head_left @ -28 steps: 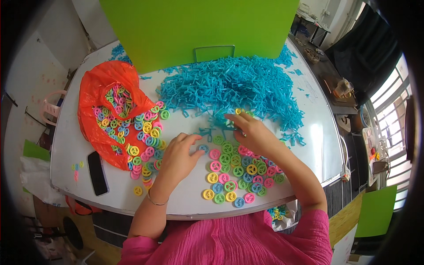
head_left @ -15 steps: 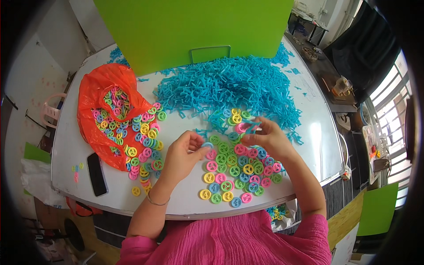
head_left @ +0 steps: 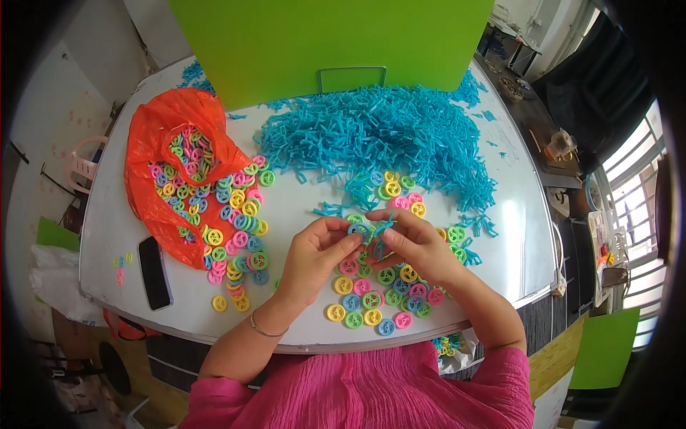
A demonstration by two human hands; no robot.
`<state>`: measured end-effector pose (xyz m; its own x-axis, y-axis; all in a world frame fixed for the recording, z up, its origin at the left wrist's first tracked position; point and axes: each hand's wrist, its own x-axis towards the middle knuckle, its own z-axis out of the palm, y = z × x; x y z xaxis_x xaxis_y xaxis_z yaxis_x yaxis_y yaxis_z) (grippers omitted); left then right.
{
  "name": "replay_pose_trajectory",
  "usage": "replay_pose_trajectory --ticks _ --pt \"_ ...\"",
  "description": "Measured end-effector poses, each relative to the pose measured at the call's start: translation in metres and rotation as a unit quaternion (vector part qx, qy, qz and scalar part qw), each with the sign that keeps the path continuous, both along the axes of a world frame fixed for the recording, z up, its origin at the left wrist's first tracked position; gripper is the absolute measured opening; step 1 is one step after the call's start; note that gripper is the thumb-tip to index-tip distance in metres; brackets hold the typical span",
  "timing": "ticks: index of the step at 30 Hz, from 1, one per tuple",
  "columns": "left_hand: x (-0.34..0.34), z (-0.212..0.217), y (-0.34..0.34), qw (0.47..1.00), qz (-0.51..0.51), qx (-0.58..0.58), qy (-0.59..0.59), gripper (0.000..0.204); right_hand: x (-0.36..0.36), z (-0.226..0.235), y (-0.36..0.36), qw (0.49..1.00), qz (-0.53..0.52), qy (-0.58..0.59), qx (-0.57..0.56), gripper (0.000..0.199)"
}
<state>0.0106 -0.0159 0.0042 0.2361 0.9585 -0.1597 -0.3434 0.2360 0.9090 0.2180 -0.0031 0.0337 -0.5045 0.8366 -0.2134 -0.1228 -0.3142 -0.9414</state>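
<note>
Left hand (head_left: pixel 318 254), frame centre: grip pinches blue wheel (head_left: pixel 361 232) by edge, apparently keeping middle clear. Right hand (head_left: pixel 421 247) beside it: grip pinches blue plastic pieces (head_left: pixel 383 228). Loose wheels (head_left: pixel 371 301), lower centre, likely within easy reach.

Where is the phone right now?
In the head view, the phone lies on the left of the white table, just below the red bag, with tiny coloured pieces to its left.

On our right we see a bright barred window (head_left: pixel 649 161) beside a dark curtain (head_left: pixel 593 107); on our left, a pale wall (head_left: pixel 53 125) and 1 pink chair (head_left: pixel 82 166). Glare shines on the white table (head_left: pixel 518 236).
</note>
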Motion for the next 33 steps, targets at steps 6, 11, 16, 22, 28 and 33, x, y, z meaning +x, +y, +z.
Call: replay_pose_trajectory --ticks 6,11,16,22,28,33 --pt "0.005 0.008 -0.004 1.000 -0.002 -0.028 -0.008 0.023 0.004 -0.011 0.001 0.996 -0.039 -0.041 0.066 0.024" --pt "0.003 0.007 -0.005 0.999 0.005 -0.044 -0.020 0.025 0.007 -0.013 0.001 0.993 -0.018 -0.008 0.121 0.022" --pt "0.004 0.010 -0.008 0.997 -0.028 -0.067 -0.033 0.025 0.004 -0.005 -0.003 0.995 0.010 -0.027 0.094 0.023" --pt "0.003 0.016 -0.006 0.996 -0.066 -0.059 0.005 0.020 0.002 -0.015 -0.008 0.969 -0.017 -0.104 0.222 0.024" --pt "0.001 0.020 -0.010 0.985 -0.068 0.022 0.157 0.028 0.008 -0.012 -0.008 0.954 0.011 -0.145 0.261 0.020" --pt "0.007 0.015 -0.012 0.984 -0.036 0.031 0.169 0.039 0.002 -0.011 -0.012 0.956 -0.025 -0.091 0.276 0.023"
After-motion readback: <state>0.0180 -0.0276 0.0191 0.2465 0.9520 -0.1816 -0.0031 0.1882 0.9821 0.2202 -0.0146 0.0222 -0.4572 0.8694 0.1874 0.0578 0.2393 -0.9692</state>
